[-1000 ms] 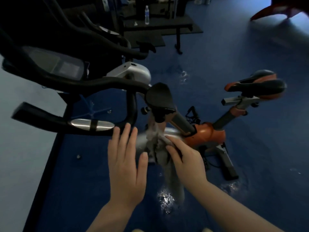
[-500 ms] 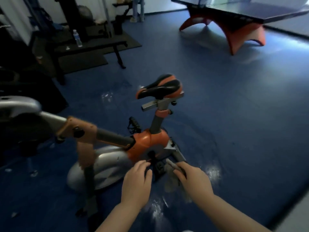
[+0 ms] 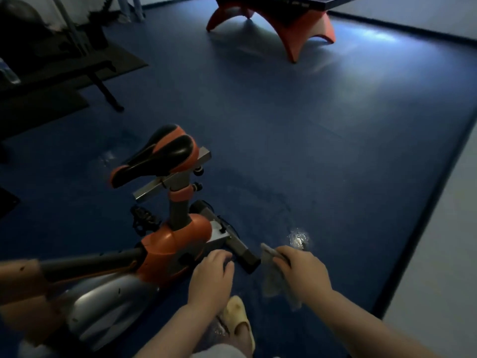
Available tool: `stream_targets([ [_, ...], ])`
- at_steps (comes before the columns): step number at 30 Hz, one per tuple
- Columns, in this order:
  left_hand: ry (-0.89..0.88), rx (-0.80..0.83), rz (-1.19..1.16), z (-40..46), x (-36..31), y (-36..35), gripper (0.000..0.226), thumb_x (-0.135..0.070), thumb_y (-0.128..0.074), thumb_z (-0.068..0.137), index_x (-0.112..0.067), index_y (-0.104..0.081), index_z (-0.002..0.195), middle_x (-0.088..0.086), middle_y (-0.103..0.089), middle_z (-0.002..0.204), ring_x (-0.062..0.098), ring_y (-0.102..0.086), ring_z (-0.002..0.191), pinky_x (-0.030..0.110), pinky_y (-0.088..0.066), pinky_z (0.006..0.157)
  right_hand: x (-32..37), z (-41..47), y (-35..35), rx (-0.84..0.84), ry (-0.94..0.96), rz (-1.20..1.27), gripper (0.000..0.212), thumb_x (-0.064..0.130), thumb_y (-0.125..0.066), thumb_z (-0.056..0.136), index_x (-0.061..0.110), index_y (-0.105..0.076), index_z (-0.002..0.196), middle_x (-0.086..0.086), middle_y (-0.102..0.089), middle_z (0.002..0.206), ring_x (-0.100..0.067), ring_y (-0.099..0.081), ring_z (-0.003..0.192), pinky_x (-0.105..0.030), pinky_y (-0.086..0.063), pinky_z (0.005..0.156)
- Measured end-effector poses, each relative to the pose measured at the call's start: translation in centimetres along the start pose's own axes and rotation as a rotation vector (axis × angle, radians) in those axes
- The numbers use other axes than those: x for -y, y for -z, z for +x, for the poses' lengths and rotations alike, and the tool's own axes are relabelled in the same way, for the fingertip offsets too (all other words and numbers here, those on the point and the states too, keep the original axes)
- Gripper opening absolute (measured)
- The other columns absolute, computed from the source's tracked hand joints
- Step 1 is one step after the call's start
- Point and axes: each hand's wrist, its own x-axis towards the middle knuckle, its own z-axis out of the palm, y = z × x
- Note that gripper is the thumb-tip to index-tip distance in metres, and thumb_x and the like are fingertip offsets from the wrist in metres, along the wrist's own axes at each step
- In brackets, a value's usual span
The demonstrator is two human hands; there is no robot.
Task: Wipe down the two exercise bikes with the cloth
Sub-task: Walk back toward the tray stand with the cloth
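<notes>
- The view has swung away from the handlebars and console that filled it a second ago; those are now out of frame, and the orange and silver exercise bike [image 3: 165,244] lies along the lower left of the blue floor [image 3: 335,151], with its black and orange saddle [image 3: 157,153] near the middle of the picture.
- The right hand [image 3: 302,270] has come off the bike's front post, where it was pressing the cloth a second ago. It now holds the grey cloth [image 3: 271,275] bunched between thumb and curled fingers, just beside the end of the grey rear stabiliser bar [image 3: 242,250] and, as far as I can tell, not touching it.
- The cloth hangs below the hand, over the floor and clear of the bike's body.
- The left hand [image 3: 211,277] was spread flat and upright beside the post; it is now lowered, fingers loosely curled, holding nothing. It sits close over the base of the bike near the stabiliser bar; whether it rests on the bike I cannot tell.
- A yellow slipper [image 3: 238,316] shows by the bottom edge of the floor, between the two forearms.
- At the far edge of the floor stands a table with red curved legs [image 3: 289,29]; a dark weight bench [image 3: 77,71] sits towards the far left corner.
- My reading: the wiping has shifted from the front post down to the rear foot of this bike, so the low frame and stabiliser look like the next surface. The saddle and seat post appear to be waiting, and the second bike is not in view here.
</notes>
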Motion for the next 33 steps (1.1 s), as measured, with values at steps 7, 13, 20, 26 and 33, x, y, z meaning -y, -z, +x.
stream_targets([
  [7,-0.028,0.011,-0.038,10.3,-2.0,0.4,0.026,-0.033,-0.044,0.097,-0.027,-0.058,0.118,-0.011,-0.058,0.12,0.009,-0.054,0.111,0.027,-0.043,0.094,-0.5,8.8,2.9,0.021,-0.022,-0.025,0.018,0.045,-0.044,0.095,0.035,-0.059,0.096,0.013,-0.066,0.083,-0.009,-0.061,0.077,-0.032,-0.052,0.067],
  [13,0.002,0.034,-0.047,17.2,-3.5,1.2,0.031,-0.034,-0.045,0.097,-0.022,-0.058,0.122,-0.008,-0.057,0.126,0.013,-0.054,0.115,0.035,-0.044,0.099,-0.6,16.3,5.2,0.065,-0.017,-0.043,0.017,0.043,-0.044,0.095,0.033,-0.059,0.094,0.011,-0.065,0.084,-0.012,-0.059,0.077,-0.034,-0.051,0.065],
  [20,0.109,0.035,-0.057,24.7,-4.9,-0.1,0.032,-0.034,-0.045,0.097,-0.023,-0.056,0.125,-0.006,-0.056,0.129,0.012,-0.052,0.117,0.034,-0.042,0.101,-2.4,26.3,7.0,0.136,0.027,0.014,0.018,0.044,-0.045,0.094,0.031,-0.058,0.092,0.011,-0.063,0.08,-0.009,-0.058,0.074,-0.032,-0.049,0.063],
  [26,0.274,-0.07,-0.105,33.8,-10.0,-2.6,0.034,-0.035,-0.043,0.098,-0.025,-0.054,0.128,-0.009,-0.053,0.133,0.013,-0.052,0.118,0.032,-0.041,0.1,-5.3,37.5,10.3,0.229,0.223,-0.097,0.021,0.044,-0.042,0.095,0.03,-0.057,0.093,0.009,-0.064,0.083,-0.013,-0.06,0.075,-0.032,-0.047,0.061],
  [33,0.392,-0.22,-0.283,42.4,-16.7,-2.8,0.035,-0.032,-0.045,0.098,-0.023,-0.053,0.131,-0.008,-0.051,0.136,0.012,-0.049,0.124,0.036,-0.04,0.105,-6.5,49.0,15.9,0.3,0.388,-0.18,0.024,0.047,-0.039,0.093,0.032,-0.058,0.096,0.01,-0.065,0.083,-0.015,-0.06,0.075,-0.03,-0.044,0.059],
])
